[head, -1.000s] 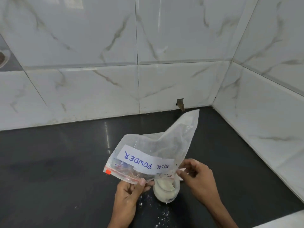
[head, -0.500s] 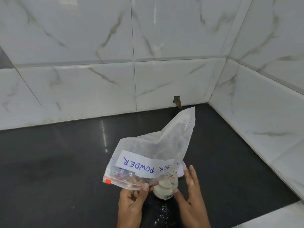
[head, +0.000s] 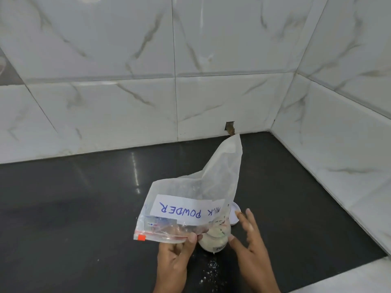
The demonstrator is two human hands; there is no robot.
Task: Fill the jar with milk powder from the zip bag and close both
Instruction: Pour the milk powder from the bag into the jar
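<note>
A clear zip bag with a white label reading MILK POWDER hangs upside down over a small glass jar. The bag's red-striped zip edge points down and left. My left hand pinches that zip edge beside the jar's mouth. White powder fills the jar close to its rim. My right hand is to the right of the jar, fingers spread, thumb near the glass; whether it touches is unclear. A white round lid lies on the counter behind the jar, partly hidden by the bag.
The dark counter carries spilled powder specks in front of the jar. White marble-tiled walls close the back and the right side, meeting in a corner. A small hole sits in the back wall near the counter line.
My right hand let go of the bag and dropped beside the jar with fingers spread. The bag stays upside down over the jar in my left hand.
</note>
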